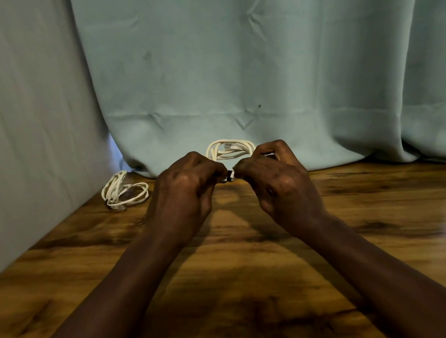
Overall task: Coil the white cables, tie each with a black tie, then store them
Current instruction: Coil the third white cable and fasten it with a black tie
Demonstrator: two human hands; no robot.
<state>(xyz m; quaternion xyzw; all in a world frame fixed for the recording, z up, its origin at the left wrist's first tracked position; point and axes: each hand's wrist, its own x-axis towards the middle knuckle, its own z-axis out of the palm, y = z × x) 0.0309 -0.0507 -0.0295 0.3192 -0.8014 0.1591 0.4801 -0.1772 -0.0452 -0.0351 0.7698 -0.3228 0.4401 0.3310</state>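
Curled fingertips of the left hand (187, 185) pinch a black tie (228, 174). The right hand (271, 173) meets it there, fingers clenched round a white coil (230, 149) that rises just behind both hands. A second coil (124, 191) lies far left on the table (366, 220), near the curtain (228, 53).

A glossy wooden table (364, 206) stands against a pale blue-green curtain (228, 53).

The setting was an indoor tabletop work area, possibly domestic; the exact type could not be determined. A glossy brown wood-grain table (364, 206) stood against a plain grey side backdrop (7, 113). A creased teal fabric curtain (228, 53) hung behind it.
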